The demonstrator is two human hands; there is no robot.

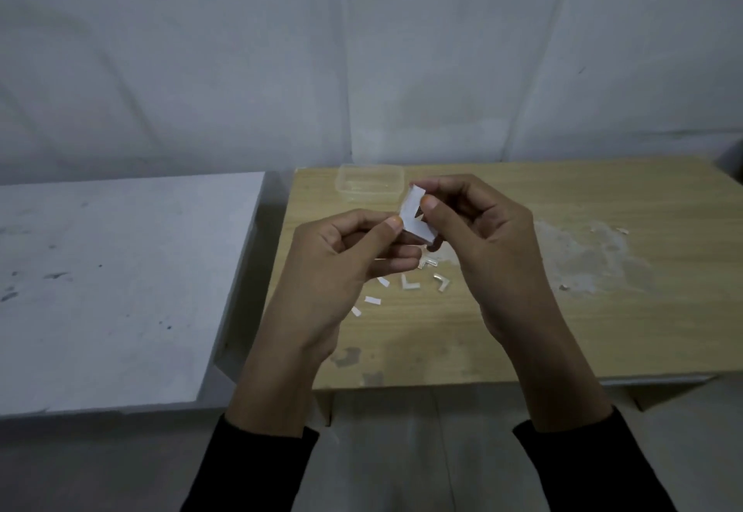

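Observation:
Above the wooden table [603, 310], both hands hold a small white L-shaped corner piece [414, 218]. My left hand [341, 266] pinches its lower left corner between thumb and forefinger. My right hand [478, 230] pinches it from the right, thumb on the front face and fingers curled behind. Below the hands, several small white L-shaped pieces [409, 283] and white strips [372, 301] lie on the tabletop.
An empty clear plastic container [370, 182] stands at the table's back edge behind the hands. A white patchy residue [583, 254] marks the tabletop on the right. A grey-white surface [120, 278] lies to the left across a narrow gap. A wall of grey sheeting [362, 49] stands behind.

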